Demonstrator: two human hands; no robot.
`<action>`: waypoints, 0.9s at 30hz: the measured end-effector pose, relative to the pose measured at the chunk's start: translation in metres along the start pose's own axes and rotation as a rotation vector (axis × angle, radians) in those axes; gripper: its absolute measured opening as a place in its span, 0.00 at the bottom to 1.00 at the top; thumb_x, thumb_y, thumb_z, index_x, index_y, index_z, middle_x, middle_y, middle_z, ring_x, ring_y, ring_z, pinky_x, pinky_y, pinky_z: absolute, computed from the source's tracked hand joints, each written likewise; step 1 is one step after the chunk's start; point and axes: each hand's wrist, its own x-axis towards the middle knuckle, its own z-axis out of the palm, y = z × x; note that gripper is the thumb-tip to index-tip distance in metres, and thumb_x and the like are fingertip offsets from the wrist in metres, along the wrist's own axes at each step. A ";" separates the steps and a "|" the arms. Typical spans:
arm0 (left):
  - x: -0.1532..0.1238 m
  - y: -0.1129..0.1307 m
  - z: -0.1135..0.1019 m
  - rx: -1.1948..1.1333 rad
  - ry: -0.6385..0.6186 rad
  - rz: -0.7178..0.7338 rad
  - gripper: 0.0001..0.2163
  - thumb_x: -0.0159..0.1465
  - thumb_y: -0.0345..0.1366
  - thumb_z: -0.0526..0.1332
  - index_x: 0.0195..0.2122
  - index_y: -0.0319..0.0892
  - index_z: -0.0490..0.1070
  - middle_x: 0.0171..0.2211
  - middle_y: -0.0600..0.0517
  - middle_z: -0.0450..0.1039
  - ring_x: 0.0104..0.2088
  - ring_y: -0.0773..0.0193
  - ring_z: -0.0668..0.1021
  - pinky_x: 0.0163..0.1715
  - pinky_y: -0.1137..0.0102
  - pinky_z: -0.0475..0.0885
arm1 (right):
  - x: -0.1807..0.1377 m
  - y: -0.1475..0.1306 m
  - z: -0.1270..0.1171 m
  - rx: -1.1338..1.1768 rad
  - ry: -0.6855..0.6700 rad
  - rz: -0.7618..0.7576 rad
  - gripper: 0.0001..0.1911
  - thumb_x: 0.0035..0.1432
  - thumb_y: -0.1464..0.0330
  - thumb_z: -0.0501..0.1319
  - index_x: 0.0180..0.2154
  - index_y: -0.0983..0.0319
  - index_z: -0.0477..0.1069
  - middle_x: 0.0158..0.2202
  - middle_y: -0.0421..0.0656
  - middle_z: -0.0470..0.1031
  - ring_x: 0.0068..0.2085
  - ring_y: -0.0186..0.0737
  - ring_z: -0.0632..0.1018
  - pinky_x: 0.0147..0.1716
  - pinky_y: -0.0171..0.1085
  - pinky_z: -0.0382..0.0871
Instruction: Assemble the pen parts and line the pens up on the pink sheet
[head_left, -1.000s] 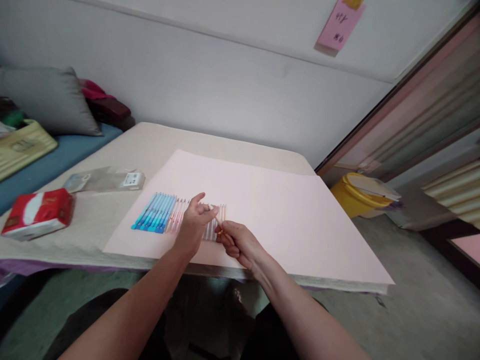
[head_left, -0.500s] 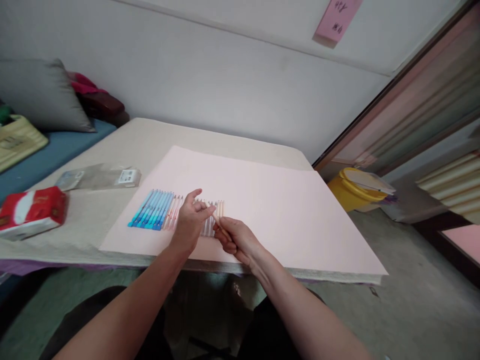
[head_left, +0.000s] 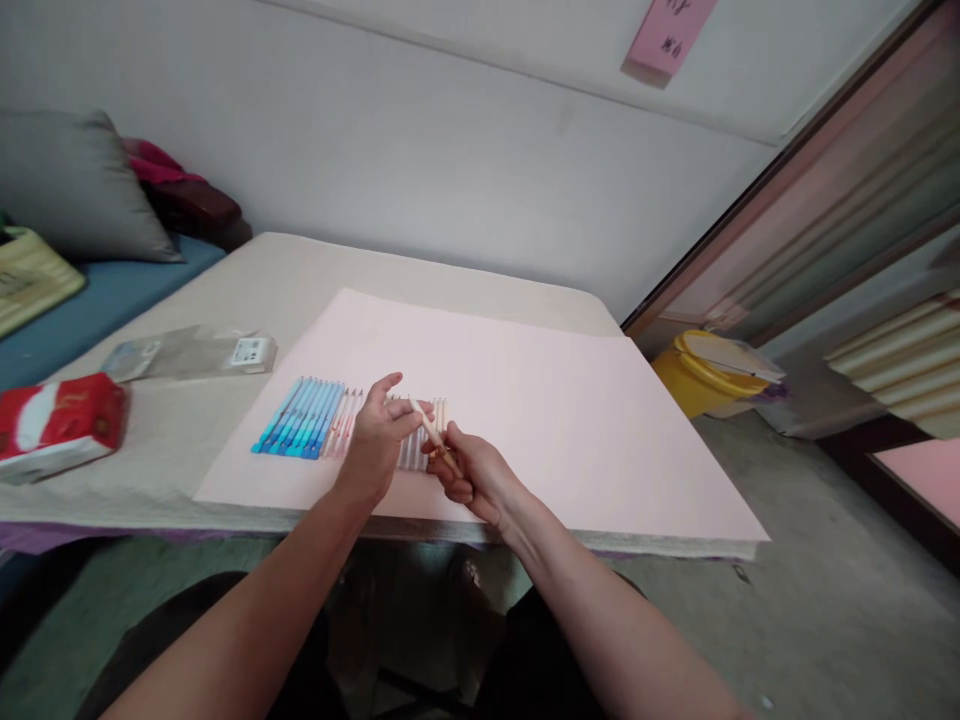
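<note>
My right hand (head_left: 472, 472) is closed around the lower part of a slim cream-coloured pen (head_left: 429, 425), which tilts up and to the left. At the pen's upper end, my left hand (head_left: 379, 435) has its thumb and fingers closed on it, with one finger sticking up. Beneath both hands lies a row of pens side by side. Its left part is blue pens (head_left: 300, 415), followed by pink-and-white pens (head_left: 345, 415). Pale pens (head_left: 441, 408) end the row on the right, partly hidden by my hands.
A large pale pink sheet (head_left: 570, 430) covers much of the cloth-topped table (head_left: 300, 265). To the left are a clear plastic packet (head_left: 195, 352) and a red tissue pack (head_left: 64, 420). A yellow bin (head_left: 694, 375) stands on the floor beyond the right edge.
The cream pen's upper end now shows more between my left fingers. My right thumb has lifted slightly off the pen. The whole view has shifted a little.
</note>
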 end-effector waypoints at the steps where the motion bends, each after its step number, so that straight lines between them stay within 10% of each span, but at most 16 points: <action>1: 0.000 0.000 0.000 -0.008 -0.011 -0.005 0.29 0.51 0.29 0.63 0.55 0.41 0.57 0.32 0.50 0.75 0.34 0.63 0.76 0.40 0.65 0.66 | 0.000 0.000 0.000 0.002 0.000 -0.001 0.22 0.59 0.51 0.51 0.35 0.64 0.68 0.15 0.34 0.61 0.12 0.23 0.50 0.12 0.29 0.37; 14: -0.003 0.003 0.002 0.104 0.034 0.049 0.29 0.51 0.32 0.65 0.54 0.42 0.59 0.26 0.57 0.69 0.25 0.71 0.71 0.30 0.72 0.64 | -0.002 0.000 0.004 -0.112 0.054 -0.142 0.17 0.55 0.55 0.59 0.32 0.64 0.67 0.14 0.32 0.59 0.13 0.22 0.50 0.12 0.28 0.36; 21: -0.001 0.003 0.002 -0.022 -0.058 -0.025 0.31 0.51 0.30 0.64 0.57 0.41 0.55 0.31 0.50 0.74 0.29 0.65 0.75 0.34 0.68 0.67 | -0.001 -0.003 0.000 0.043 -0.027 0.017 0.23 0.59 0.50 0.50 0.35 0.64 0.67 0.15 0.34 0.62 0.12 0.23 0.49 0.12 0.28 0.36; 27: 0.001 0.003 0.002 -0.118 -0.008 -0.058 0.30 0.50 0.28 0.64 0.55 0.40 0.57 0.31 0.50 0.74 0.32 0.65 0.76 0.36 0.68 0.68 | -0.002 -0.006 0.000 0.167 -0.004 -0.015 0.06 0.45 0.70 0.59 0.30 0.63 0.64 0.23 0.38 0.69 0.14 0.23 0.56 0.12 0.27 0.38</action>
